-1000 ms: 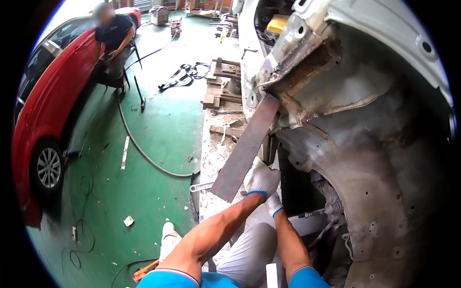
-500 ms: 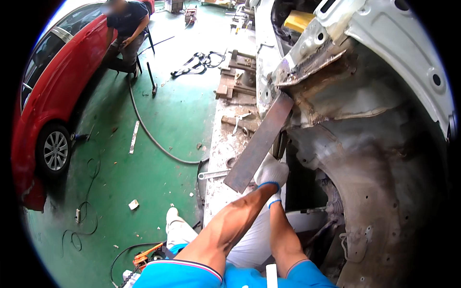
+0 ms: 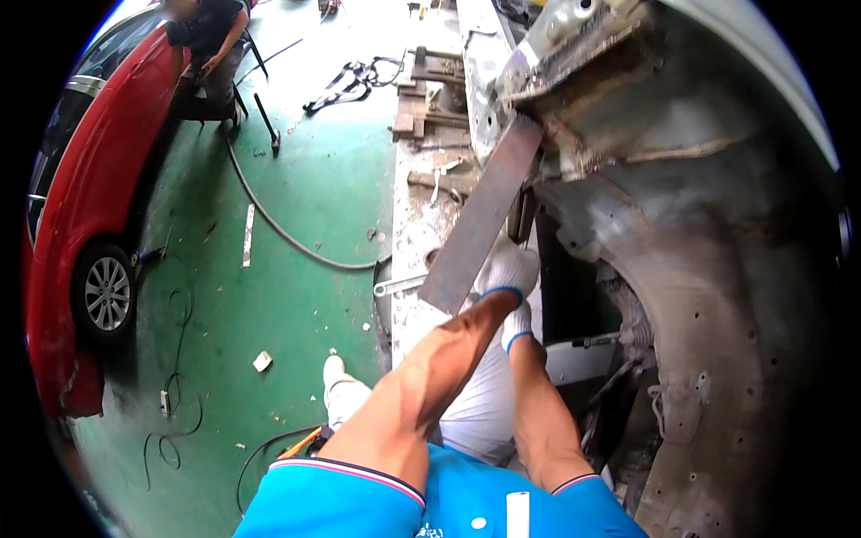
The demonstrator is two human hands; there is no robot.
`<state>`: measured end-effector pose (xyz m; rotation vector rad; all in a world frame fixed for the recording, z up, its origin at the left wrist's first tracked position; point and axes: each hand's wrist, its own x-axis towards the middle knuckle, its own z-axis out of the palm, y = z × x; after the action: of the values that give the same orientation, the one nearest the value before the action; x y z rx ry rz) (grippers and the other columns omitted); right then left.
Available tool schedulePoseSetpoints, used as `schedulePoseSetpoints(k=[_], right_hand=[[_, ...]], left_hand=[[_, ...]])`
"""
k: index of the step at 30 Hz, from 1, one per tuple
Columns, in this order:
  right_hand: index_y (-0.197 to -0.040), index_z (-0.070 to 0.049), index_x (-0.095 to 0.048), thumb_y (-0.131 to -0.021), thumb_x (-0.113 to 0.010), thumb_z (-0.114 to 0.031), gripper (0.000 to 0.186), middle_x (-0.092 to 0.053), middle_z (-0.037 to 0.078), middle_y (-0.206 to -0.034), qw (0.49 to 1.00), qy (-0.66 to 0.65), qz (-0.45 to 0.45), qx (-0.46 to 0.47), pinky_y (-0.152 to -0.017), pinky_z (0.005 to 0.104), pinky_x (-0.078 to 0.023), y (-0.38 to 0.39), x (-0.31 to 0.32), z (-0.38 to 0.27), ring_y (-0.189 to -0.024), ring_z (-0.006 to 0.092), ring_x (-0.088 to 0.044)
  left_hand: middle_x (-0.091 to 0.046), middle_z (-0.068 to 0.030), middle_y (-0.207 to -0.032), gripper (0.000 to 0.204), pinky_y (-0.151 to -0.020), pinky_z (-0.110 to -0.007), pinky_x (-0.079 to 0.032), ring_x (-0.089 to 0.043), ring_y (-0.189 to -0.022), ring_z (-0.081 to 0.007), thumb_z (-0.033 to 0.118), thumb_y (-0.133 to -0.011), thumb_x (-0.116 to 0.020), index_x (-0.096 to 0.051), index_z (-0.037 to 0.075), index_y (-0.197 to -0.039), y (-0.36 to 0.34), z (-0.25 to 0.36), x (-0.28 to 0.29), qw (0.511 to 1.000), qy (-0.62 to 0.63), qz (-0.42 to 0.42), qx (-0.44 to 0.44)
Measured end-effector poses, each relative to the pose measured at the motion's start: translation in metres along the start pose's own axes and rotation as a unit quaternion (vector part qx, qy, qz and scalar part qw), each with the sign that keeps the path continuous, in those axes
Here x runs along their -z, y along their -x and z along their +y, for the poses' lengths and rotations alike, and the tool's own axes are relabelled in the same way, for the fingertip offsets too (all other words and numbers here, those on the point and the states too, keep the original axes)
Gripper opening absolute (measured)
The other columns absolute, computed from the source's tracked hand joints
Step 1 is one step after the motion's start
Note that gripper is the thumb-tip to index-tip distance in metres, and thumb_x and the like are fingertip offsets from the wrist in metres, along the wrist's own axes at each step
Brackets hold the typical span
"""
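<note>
A flat, dark steel plate [image 3: 484, 215] slants from beside my forearm up to the rusty, bare edge of the car body [image 3: 619, 152]. My left hand [image 3: 508, 269], in a white knit glove with a blue cuff, is closed at the plate's lower right side. Just below and partly behind it is my right hand [image 3: 518, 325], in a matching glove; its fingers are hidden. Beyond the gloves a narrow dark metal piece [image 3: 522, 215] shows beside the plate. What the hands grip is covered by the gloves and the plate.
A wrench [image 3: 400, 285] lies on the scuffed white rail [image 3: 413, 211], with metal clamp blocks [image 3: 439, 99] farther along. On the green floor are a hose [image 3: 287, 240], black straps [image 3: 354, 85] and a thin cable [image 3: 175, 394]. A seated person [image 3: 215, 63] is beside a red car [image 3: 108, 179].
My view has shifted, so the plate, rail and car body sit higher in the picture. Both gloves stay together beside the plate, which keeps nearly the same slant.
</note>
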<state>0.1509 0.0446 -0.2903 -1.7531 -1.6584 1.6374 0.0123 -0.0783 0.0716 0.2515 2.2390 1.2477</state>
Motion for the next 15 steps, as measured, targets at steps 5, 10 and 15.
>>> schedulePoseSetpoints(k=[5,10,15], right_hand=[[-0.118,-0.008,-0.064,-0.099,-0.044,-0.042,0.044,-0.070,0.012,-0.104,0.997,-0.055,-0.003,-0.057,-0.079,0.0333,-0.054,0.008,0.017,-0.022,-0.093,0.0247,-0.067],[-0.123,-0.006,-0.063,-0.096,-0.047,-0.048,0.052,-0.068,0.015,-0.108,0.994,-0.033,-0.033,-0.100,-0.080,0.0365,-0.054,0.011,0.017,-0.036,-0.097,0.0246,-0.066],[-0.123,-0.007,-0.057,-0.099,-0.040,-0.046,0.049,-0.063,0.013,-0.111,0.980,-0.177,-0.068,-0.061,-0.082,0.0376,-0.048,0.049,0.002,-0.036,-0.096,0.0266,-0.060]], left_hand=[[-0.067,-0.0297,-0.096,0.041,-0.085,-0.048,-0.052,-0.067,-0.094,-0.0433,0.024,-0.080,-0.060,-0.051,-0.003,-0.110,-0.001,0.004,-0.005,0.999,0.015,-0.002,0.030],[-0.068,-0.0286,-0.094,0.040,-0.084,-0.049,-0.052,-0.067,-0.094,-0.0428,0.026,-0.080,-0.061,-0.052,-0.003,-0.107,0.002,0.005,-0.005,1.000,0.018,0.000,-0.001],[-0.068,-0.0282,-0.090,0.040,-0.079,-0.049,-0.053,-0.067,-0.091,-0.0423,0.026,-0.079,-0.060,-0.052,-0.002,-0.106,-0.002,-0.002,0.014,1.000,0.007,0.027,0.004]])
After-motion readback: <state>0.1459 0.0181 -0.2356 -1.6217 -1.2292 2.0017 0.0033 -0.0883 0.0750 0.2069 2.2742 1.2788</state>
